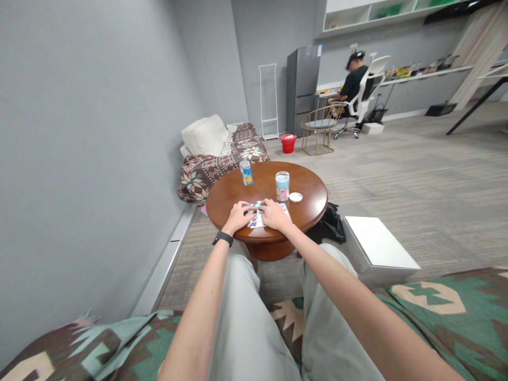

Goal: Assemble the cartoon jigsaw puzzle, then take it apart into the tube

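Observation:
On the round brown table (222, 198) lies a small, colourful printed jigsaw puzzle (257, 221) with a ragged upper edge. My left hand (239, 216), with a black band at the wrist, grips it from the left with bent fingers. From the other side my right hand (273, 214) grips it, its fingertips close to those of the left. Both hands cover much of the puzzle, and single pieces are too small to tell apart. Just beyond my right hand stands a clear printed jar (282, 186), with a round white lid (296, 197) flat beside it.
A blue and yellow can (246, 173) stands upright at the table's far left. Right of the table are a black bag (332, 223) and a white box (379, 241). Farther off are a red bucket (288, 143), a gold-framed chair (320, 126) and a seated person (354, 82).

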The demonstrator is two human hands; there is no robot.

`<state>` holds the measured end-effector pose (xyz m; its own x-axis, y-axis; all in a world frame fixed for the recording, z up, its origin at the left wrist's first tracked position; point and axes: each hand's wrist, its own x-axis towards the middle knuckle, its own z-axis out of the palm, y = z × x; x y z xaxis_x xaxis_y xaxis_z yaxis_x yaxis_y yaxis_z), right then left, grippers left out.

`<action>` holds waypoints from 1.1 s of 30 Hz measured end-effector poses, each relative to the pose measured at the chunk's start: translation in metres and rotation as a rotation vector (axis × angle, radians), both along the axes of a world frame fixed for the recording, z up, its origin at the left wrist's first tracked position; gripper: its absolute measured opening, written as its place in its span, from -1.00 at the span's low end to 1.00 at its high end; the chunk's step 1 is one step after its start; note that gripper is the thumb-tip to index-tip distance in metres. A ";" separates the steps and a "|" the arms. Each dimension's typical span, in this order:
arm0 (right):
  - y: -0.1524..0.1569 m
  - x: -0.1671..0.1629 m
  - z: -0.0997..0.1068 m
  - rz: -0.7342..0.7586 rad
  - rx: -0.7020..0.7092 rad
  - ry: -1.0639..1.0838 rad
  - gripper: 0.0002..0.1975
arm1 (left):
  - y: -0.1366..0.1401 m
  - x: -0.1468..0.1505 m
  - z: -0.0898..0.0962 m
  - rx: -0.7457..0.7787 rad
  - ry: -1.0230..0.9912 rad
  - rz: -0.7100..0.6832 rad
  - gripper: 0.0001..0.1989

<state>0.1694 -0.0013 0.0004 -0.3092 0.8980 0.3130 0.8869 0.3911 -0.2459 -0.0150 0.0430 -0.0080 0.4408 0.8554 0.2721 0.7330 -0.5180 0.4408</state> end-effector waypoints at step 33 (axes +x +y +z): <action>0.004 0.000 -0.008 0.036 0.089 0.048 -0.83 | 0.001 -0.008 0.004 -0.059 -0.171 -0.171 -0.79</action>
